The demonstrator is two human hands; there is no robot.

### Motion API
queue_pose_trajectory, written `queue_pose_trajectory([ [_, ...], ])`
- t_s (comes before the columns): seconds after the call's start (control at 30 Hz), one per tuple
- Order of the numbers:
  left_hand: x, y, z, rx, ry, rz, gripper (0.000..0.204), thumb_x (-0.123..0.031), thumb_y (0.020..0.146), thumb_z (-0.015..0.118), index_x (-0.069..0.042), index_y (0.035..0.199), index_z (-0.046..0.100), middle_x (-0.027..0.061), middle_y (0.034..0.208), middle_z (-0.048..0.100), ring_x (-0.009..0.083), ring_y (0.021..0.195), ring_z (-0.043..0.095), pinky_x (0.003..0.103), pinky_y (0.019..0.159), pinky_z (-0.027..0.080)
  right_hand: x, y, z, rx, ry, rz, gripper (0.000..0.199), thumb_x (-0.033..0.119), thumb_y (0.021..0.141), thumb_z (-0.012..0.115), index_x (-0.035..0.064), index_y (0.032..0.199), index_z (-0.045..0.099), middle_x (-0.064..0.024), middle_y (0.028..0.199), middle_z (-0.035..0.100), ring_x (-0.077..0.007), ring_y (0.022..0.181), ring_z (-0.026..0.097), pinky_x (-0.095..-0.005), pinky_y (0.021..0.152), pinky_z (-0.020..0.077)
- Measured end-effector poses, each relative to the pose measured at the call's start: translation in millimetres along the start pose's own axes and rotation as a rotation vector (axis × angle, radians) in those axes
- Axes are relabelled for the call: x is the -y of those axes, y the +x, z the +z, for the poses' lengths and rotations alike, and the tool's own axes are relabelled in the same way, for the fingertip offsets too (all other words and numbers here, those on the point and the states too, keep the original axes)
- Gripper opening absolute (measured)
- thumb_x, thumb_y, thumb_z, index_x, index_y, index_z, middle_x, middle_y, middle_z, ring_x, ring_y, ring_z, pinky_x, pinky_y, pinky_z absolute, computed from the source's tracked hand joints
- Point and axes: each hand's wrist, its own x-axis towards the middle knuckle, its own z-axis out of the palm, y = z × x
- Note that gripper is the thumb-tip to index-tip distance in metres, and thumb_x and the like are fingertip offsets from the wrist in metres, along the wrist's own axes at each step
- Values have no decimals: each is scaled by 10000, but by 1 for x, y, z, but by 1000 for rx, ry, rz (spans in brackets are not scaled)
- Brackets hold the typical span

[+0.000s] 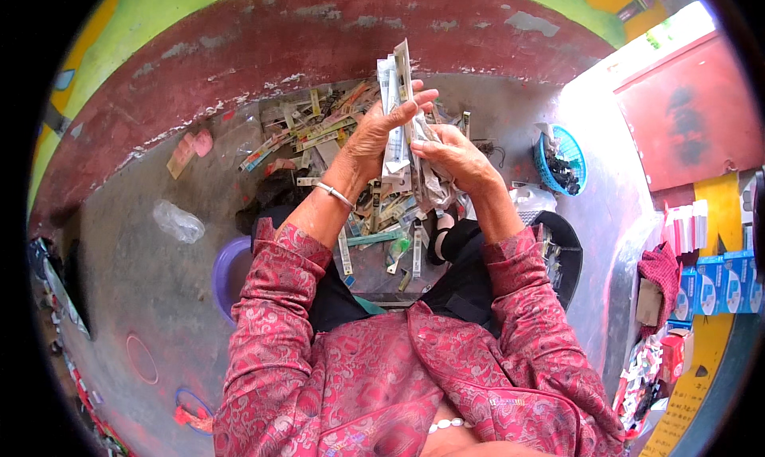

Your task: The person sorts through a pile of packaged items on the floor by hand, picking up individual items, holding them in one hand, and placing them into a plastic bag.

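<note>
In front of me, above the floor, I hold a bundle of long, narrow, flat packets (395,152) upright between both hands. My left hand (378,132) is closed on its left side, with fingertips showing past the far edge. On the right side my right hand (460,157) grips it, thumb laid across the front. Crumpled clear plastic (435,189) hangs below the right hand. What is printed on the packets is too small to make out. Beneath the hands spreads a loose pile of similar long packets (327,132), partly hidden by my arms.
A purple basin (226,275) stands left of my legs, near a crumpled clear bag (178,222). To the right are a black tub (567,254) and a blue basket (570,148) with dark contents. Blue boxes (721,284) line the far right. A red-painted wall (319,39) rises ahead.
</note>
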Motion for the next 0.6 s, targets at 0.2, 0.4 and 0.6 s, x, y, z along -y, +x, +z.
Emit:
queue_pose_trajectory([
  [0.2,-3,-1,-3,9,20,-63,686,-189,731,671,-9,1283,307,134,1235,461,251,1133,453,396,941,398,8,-4,4,-25,102,15,302,193,810,569,-19,1023,545,-56,917,590,-108,772,560,-242,685,449],
  [0.4,-2,-2,-5,63,-173,-120,605,-76,730,627,-13,1259,339,141,1243,454,257,1121,472,405,943,402,15,-15,6,-137,80,53,338,207,791,551,-35,1026,548,-80,917,589,-134,788,552,-252,703,433],
  [0.6,-2,3,-7,17,-184,-101,488,1,763,552,-5,1216,372,174,1230,464,270,1131,466,414,928,421,1,-4,-2,-182,108,92,299,264,832,575,-8,956,563,-52,843,603,-117,701,575,-252,649,465],
])
